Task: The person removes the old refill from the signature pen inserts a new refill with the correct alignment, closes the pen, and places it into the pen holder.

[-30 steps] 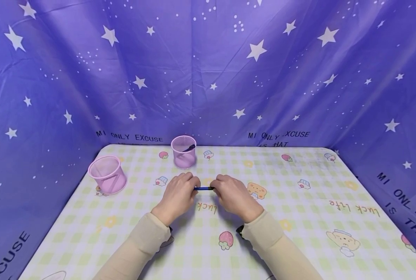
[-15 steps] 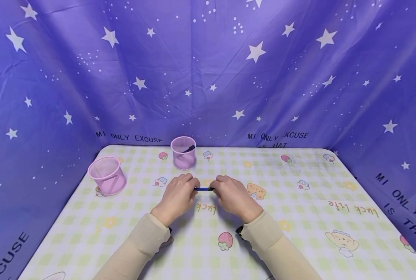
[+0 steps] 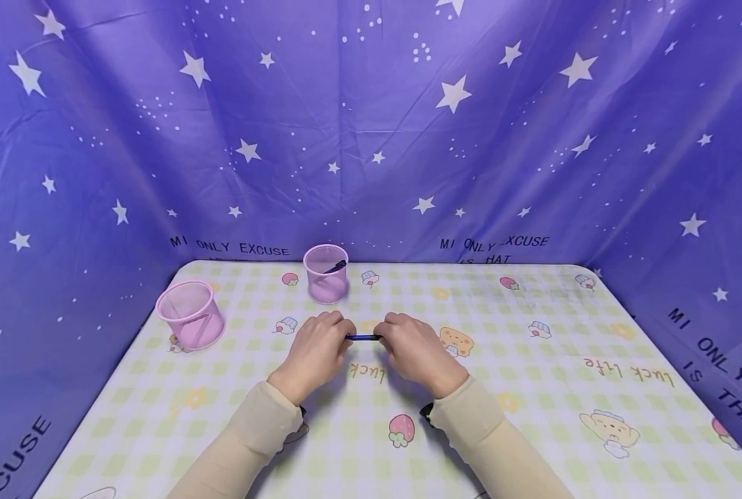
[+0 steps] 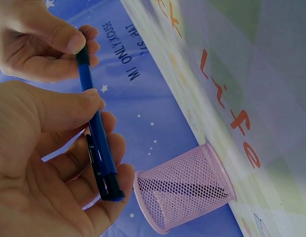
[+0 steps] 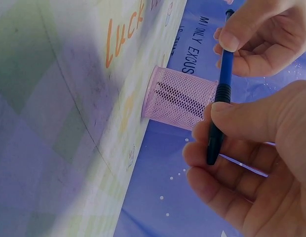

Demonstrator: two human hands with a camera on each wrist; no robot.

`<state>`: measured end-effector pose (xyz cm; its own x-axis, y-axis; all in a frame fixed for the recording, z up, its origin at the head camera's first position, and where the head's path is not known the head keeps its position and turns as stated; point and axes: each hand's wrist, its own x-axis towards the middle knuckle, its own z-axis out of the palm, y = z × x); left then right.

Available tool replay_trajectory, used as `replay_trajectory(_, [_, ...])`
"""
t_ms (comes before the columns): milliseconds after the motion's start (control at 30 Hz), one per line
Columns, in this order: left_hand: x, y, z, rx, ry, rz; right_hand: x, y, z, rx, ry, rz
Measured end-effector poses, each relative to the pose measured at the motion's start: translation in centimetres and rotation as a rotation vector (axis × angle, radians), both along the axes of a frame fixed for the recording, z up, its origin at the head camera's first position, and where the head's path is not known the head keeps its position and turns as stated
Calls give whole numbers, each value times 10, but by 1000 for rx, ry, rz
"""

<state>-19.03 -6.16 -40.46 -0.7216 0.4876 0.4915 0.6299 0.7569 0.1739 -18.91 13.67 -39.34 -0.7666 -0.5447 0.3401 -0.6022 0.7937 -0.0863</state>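
Two hands, one pen, and both have a grip on it! Here's the blue pen [image 3: 363,337], held level above the table between them, its barrel showing in the gap. The left hand [image 3: 317,350] pinches the clip half, thumb laid on the barrel and fingers curled beneath; from the left wrist you can see the dark clip [image 4: 96,160] and the end of the pen poking out past that thumb. Over to the right hand [image 3: 415,350], and it's pinching too: thumb down on the black ribbed grip [image 5: 223,93], curled fingers behind, the dark tapered end reaching beyond the thumb. Whether the writing point is out, I can't tell. Just beyond the hands stands a pink mesh cup [image 3: 327,291], upright, with a dark pen [image 3: 335,267] leaning inside it, one end up near the rim. Off on the left side of the table, well apart from the hands, there's a second pink cup [image 3: 205,334], upright as well. Underneath it all, a green-and-white checked tablecloth [image 3: 352,436] with strawberries, cupcakes and little bears; behind, a purple curtain [image 3: 346,104] scattered with white stars. Pale sleeves [image 3: 252,430] cover both forearms.
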Motion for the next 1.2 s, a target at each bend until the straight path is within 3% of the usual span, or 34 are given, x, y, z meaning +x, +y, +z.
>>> replay_trajectory(333, [0,0,0,-2,-27,-15,2,0,1,9,-7,-2])
replay_trajectory(700, [-1,1,-1,44,11,-17,2,-2,2,-7,-16,3])
replay_trajectory(1200, [1,2,-1,6,7,-37,3,-2,1,-3,-10,12])
